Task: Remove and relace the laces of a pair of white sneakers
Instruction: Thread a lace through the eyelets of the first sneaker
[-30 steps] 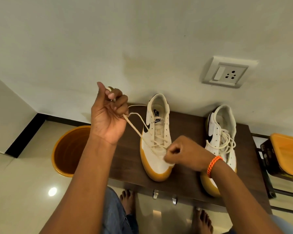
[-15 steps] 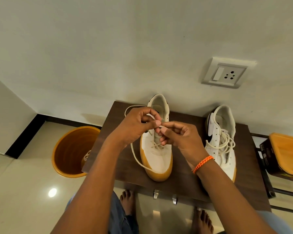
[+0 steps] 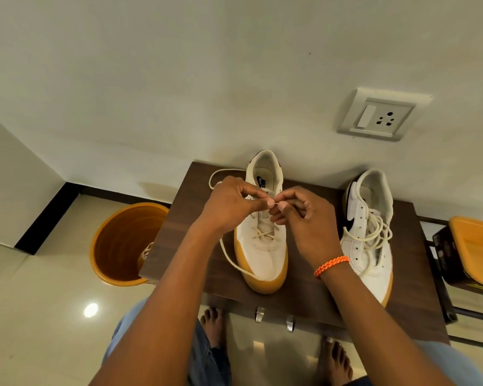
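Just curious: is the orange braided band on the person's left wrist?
No, the orange braided band sits on the wrist of the right hand.

Two sneakers on the surface [image 3: 304,296], heels toward the wall: left sneaker [image 3: 262,246] mid-surface, right sneaker [image 3: 370,238] well apart at the right. Both hands meet over the left sneaker: left hand [image 3: 229,207], right hand [image 3: 304,215]. Bucket [image 3: 123,240] on the floor left of the surface. Socket [image 3: 379,115] on the wall above the right sneaker. Tray [image 3: 477,246] right of the surface.
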A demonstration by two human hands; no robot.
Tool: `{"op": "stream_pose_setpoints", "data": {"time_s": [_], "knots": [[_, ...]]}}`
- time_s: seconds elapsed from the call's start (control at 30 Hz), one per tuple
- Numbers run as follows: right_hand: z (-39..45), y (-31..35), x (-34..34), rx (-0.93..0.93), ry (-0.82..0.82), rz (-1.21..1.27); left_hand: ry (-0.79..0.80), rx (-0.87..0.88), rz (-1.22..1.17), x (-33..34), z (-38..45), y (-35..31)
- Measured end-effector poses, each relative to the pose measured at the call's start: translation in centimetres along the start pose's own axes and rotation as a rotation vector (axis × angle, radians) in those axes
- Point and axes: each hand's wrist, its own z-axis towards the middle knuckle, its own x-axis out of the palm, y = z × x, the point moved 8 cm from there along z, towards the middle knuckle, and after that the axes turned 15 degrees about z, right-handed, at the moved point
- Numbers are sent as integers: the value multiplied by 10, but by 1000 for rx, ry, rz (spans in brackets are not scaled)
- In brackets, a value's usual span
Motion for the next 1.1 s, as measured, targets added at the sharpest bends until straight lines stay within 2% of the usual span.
{"op": "stream_pose_setpoints", "data": {"time_s": [0.1, 0.2, 0.3, 0.47, 0.7, 1.1], "knots": [[0, -5, 1, 64, 20, -2, -46, -33, 38, 2, 1, 2], [-2, -15, 0, 136, 16, -32, -95, -61, 292, 6, 1, 4], [-3, -23, -9, 194, -70, -97, -147, -98, 503, 4, -4, 4], [-2, -32, -20, 230, -133, -144, -138, -30, 636, 15, -12, -9], [-5, -45, -14, 335, -25, -170, -46, -155, 464, 31, -9, 3], [-3, -47, -13, 251, 7, -225, -92, -344, 133, 48, -5, 21]]}}
